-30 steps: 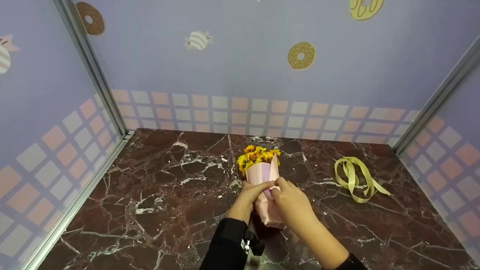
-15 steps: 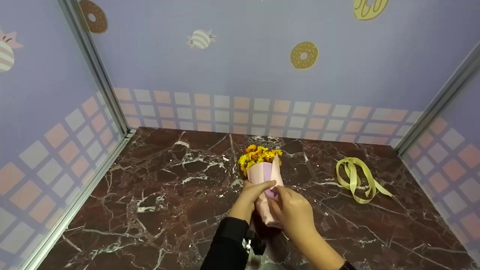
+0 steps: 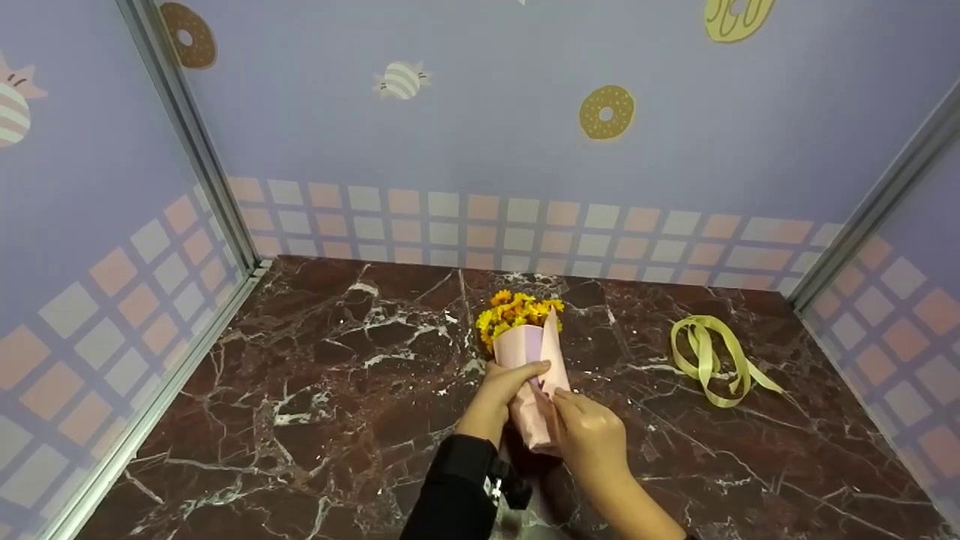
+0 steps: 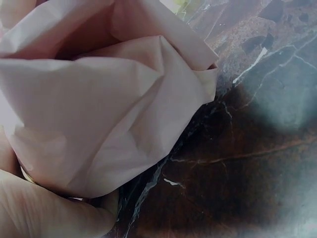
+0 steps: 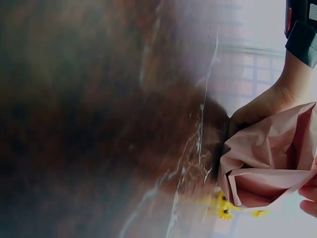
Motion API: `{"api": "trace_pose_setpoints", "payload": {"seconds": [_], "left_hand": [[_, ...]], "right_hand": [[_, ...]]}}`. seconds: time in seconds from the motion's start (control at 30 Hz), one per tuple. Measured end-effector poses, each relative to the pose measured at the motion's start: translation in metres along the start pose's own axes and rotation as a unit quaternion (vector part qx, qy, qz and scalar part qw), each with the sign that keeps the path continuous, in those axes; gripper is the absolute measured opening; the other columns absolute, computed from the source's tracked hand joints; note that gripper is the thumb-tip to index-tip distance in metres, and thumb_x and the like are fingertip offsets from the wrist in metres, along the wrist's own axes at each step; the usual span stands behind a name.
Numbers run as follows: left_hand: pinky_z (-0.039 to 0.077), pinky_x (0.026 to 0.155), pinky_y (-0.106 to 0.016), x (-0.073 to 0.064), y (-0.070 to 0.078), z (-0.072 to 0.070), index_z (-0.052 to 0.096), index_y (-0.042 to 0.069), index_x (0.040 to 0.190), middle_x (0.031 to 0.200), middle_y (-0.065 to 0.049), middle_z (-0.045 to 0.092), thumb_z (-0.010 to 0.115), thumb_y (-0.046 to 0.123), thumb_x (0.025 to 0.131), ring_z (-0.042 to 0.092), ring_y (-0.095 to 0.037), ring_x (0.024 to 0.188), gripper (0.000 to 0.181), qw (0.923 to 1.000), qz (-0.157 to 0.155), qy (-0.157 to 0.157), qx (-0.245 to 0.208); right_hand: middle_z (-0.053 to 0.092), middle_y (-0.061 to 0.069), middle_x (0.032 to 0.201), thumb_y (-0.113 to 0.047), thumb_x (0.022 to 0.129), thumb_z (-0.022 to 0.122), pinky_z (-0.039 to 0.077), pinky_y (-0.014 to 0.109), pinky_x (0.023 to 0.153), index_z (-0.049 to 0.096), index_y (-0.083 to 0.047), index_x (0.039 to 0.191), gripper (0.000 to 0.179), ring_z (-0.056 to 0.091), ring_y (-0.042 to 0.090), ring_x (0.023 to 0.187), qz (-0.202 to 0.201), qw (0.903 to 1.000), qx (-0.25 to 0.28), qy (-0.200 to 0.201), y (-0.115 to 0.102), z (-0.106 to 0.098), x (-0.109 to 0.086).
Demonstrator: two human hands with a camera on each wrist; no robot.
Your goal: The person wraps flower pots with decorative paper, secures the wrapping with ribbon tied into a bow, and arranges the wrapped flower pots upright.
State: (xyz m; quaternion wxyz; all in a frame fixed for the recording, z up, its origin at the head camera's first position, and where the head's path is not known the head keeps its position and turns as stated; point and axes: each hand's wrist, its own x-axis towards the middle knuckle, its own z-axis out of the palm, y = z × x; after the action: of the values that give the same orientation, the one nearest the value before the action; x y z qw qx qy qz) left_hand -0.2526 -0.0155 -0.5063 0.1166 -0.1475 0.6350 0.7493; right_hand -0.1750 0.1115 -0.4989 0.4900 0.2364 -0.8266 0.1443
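Observation:
A bouquet of yellow flowers [image 3: 514, 315] lies wrapped in pink paper [image 3: 511, 349] with a lilac strip down its front. My left hand [image 3: 499, 394] grips the wrapped bouquet around its middle, thumb across the front and the other fingers hidden behind. Lower on the right side, my right hand [image 3: 596, 435] pinches the edge of the pink wrap. The right wrist view shows the creased, open lower end of the paper [image 5: 267, 148] with fingertips [image 5: 309, 193] at its edge. Folded paper [image 4: 89, 119] fills much of the left wrist view, above part of the left hand [image 4: 54, 213].
A loosely coiled yellow-green ribbon [image 3: 705, 367] lies to the right on the dark red marble-patterned table [image 3: 337, 420]. Lilac walls [image 3: 480, 135] with pink and white checks enclose the back and both sides. A black device [image 3: 506, 484] is strapped at the left wrist.
My right hand has slid down along the right side of the wrap, and the paper there now folds over the lower lilac strip. The left hand keeps its grip in place.

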Motion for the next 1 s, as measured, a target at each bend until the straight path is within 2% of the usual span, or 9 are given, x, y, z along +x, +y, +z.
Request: {"api": "trace_pose_setpoints", "payload": {"seconds": [0.27, 0.37, 0.43, 0.53, 0.63, 0.7, 0.77, 0.87, 1.0], "left_hand": [[0.05, 0.092, -0.04, 0.001, 0.001, 0.0, 0.024, -0.009, 0.142, 0.12, -0.024, 0.049, 0.083, 0.022, 0.071, 0.053, -0.035, 0.109, 0.098, 1.0, -0.002, -0.008, -0.006], [0.048, 0.094, -0.041, 0.001, 0.002, -0.002, 0.025, -0.009, 0.141, 0.12, -0.023, 0.049, 0.083, 0.025, 0.071, 0.053, -0.035, 0.11, 0.097, 0.9999, -0.005, -0.014, 0.005], [0.046, 0.097, -0.041, 0.001, 0.002, -0.004, 0.024, -0.009, 0.142, 0.123, -0.024, 0.048, 0.083, 0.026, 0.072, 0.051, -0.036, 0.112, 0.098, 0.9996, -0.009, -0.022, 0.013], [0.043, 0.101, -0.042, 0.002, 0.002, -0.008, 0.02, -0.009, 0.145, 0.127, -0.025, 0.045, 0.083, 0.028, 0.073, 0.049, -0.036, 0.116, 0.102, 0.9991, -0.015, -0.035, 0.019], [0.041, 0.103, -0.043, 0.003, 0.001, -0.011, 0.02, -0.01, 0.146, 0.131, -0.025, 0.044, 0.083, 0.029, 0.074, 0.048, -0.037, 0.119, 0.103, 0.9988, -0.016, -0.042, 0.022], [0.041, 0.103, -0.042, 0.004, 0.001, -0.012, 0.02, -0.01, 0.145, 0.132, -0.026, 0.043, 0.083, 0.03, 0.075, 0.049, -0.037, 0.119, 0.102, 0.9986, -0.015, -0.044, 0.024], [0.042, 0.102, -0.042, 0.004, 0.001, -0.012, 0.019, -0.01, 0.146, 0.132, -0.027, 0.043, 0.083, 0.029, 0.075, 0.05, -0.037, 0.118, 0.103, 0.9985, -0.014, -0.049, 0.018], [0.041, 0.103, -0.041, 0.003, 0.002, -0.011, 0.014, -0.009, 0.148, 0.134, -0.028, 0.041, 0.083, 0.029, 0.076, 0.05, -0.037, 0.118, 0.107, 0.9982, -0.013, -0.057, 0.009], [0.037, 0.107, -0.044, 0.002, 0.001, -0.011, 0.016, -0.011, 0.147, 0.137, -0.028, 0.04, 0.082, 0.033, 0.077, 0.046, -0.038, 0.123, 0.106, 0.9981, -0.004, -0.055, 0.028]], "right_hand": [[0.073, 0.008, 0.079, -0.002, 0.074, 0.073, 0.054, 0.038, 0.057, 0.074, -0.001, 0.077, 0.004, 0.069, 0.025, 0.067, -0.015, 0.9995, 0.022, 0.015, 0.001, -0.001, 0.001], [0.073, 0.005, 0.08, -0.008, 0.073, 0.079, 0.055, 0.036, 0.059, 0.075, -0.004, 0.078, 0.008, 0.069, 0.022, 0.069, 0.018, 0.9991, 0.038, -0.011, 0.005, -0.002, 0.002], [0.073, 0.003, 0.082, -0.012, 0.075, 0.081, 0.056, 0.035, 0.064, 0.074, -0.006, 0.079, 0.01, 0.069, 0.021, 0.073, 0.066, 0.9948, 0.065, -0.042, 0.009, -0.003, 0.003], [0.072, 0.002, 0.086, -0.014, 0.082, 0.077, 0.056, 0.034, 0.068, 0.074, -0.007, 0.084, 0.008, 0.068, 0.018, 0.076, 0.175, 0.9703, 0.137, -0.095, 0.015, -0.003, 0.007], [0.07, 0.002, 0.089, -0.01, 0.088, 0.072, 0.056, 0.03, 0.07, 0.074, -0.005, 0.091, 0.006, 0.067, 0.016, 0.077, 0.278, 0.9266, 0.213, -0.136, 0.024, 0.0, 0.013], [0.069, 0.003, 0.09, -0.005, 0.088, 0.071, 0.055, 0.029, 0.07, 0.074, -0.004, 0.095, 0.008, 0.065, 0.016, 0.078, 0.313, 0.9026, 0.249, -0.159, 0.032, 0.004, 0.019], [0.068, 0.006, 0.094, -0.001, 0.087, 0.071, 0.055, 0.03, 0.072, 0.073, -0.002, 0.099, 0.012, 0.064, 0.019, 0.08, 0.315, 0.8909, 0.271, -0.183, 0.04, 0.009, 0.023], [0.066, 0.008, 0.102, 0.005, 0.084, 0.07, 0.056, 0.032, 0.074, 0.072, 0.0, 0.107, 0.023, 0.065, 0.022, 0.084, 0.29, 0.8848, 0.293, -0.217, 0.052, 0.014, 0.031], [0.061, 0.009, 0.113, 0.01, 0.083, 0.068, 0.055, 0.035, 0.076, 0.07, -0.003, 0.115, 0.034, 0.063, 0.023, 0.088, 0.206, 0.8982, 0.281, -0.268, 0.063, 0.019, 0.042]]}}
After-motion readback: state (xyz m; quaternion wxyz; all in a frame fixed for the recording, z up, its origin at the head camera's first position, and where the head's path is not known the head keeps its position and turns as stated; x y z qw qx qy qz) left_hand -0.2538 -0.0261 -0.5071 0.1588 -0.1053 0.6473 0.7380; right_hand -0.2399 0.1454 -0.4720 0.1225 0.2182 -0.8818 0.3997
